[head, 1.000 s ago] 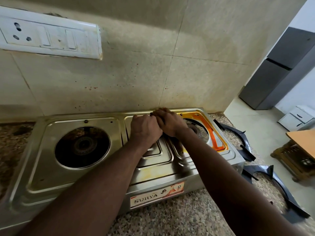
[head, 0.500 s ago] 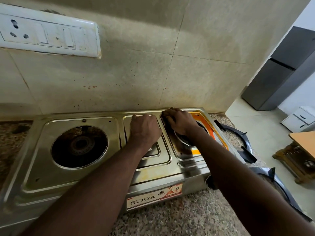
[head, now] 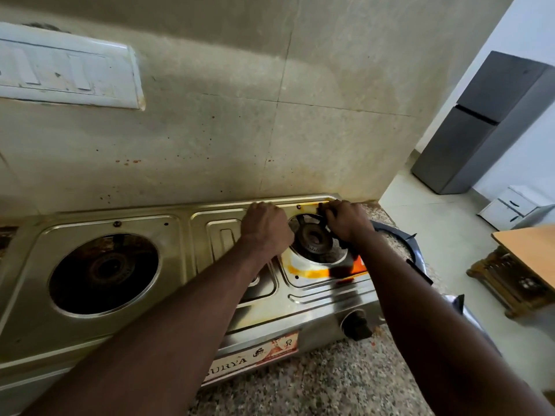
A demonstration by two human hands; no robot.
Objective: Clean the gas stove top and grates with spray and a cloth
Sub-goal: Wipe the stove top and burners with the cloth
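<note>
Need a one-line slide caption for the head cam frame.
Both hands, left hand and right hand, work at the right burner of a stained steel gas stove, grates set aside on the counter.

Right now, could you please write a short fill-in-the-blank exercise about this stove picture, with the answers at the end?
1. The steel two-burner gas stove carries the brand name ____.
2. The orange stain surrounds the ____ burner.
3. The dark curved grates lie on the speckled granite counter to the stove's ____.
4. The white switch panel is fixed on the ____.

Answers: SURYA; right; right; wall
</note>
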